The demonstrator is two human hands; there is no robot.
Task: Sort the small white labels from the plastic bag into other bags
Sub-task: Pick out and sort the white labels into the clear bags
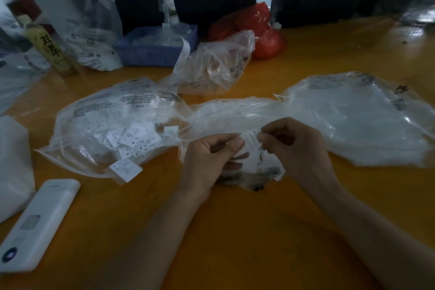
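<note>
White remote-like device (38, 223) sits nearest, lower left of frame on the orange table (235, 231), clear of the work. Centre frame: left hand (207, 160) and right hand (294, 148) both have fingers curled and pinch the same white label (250, 139) between thumb and fingertips, over a small printed plastic bag (256, 172) that lies under both hands; whether the left fingers also grip that bag's film can't be told. Main stock of small white labels (134, 141) is inside the clear bag (113, 125) at centre left, one label at its mouth near the lower edge. Larger clear bag (357, 120) at right. Risks, as judgement: thin film clings, so the label may snag or crease going in; loose labels at the open mouth could spill onto the table; sizes misread in dim light means the wrong bag.
</note>
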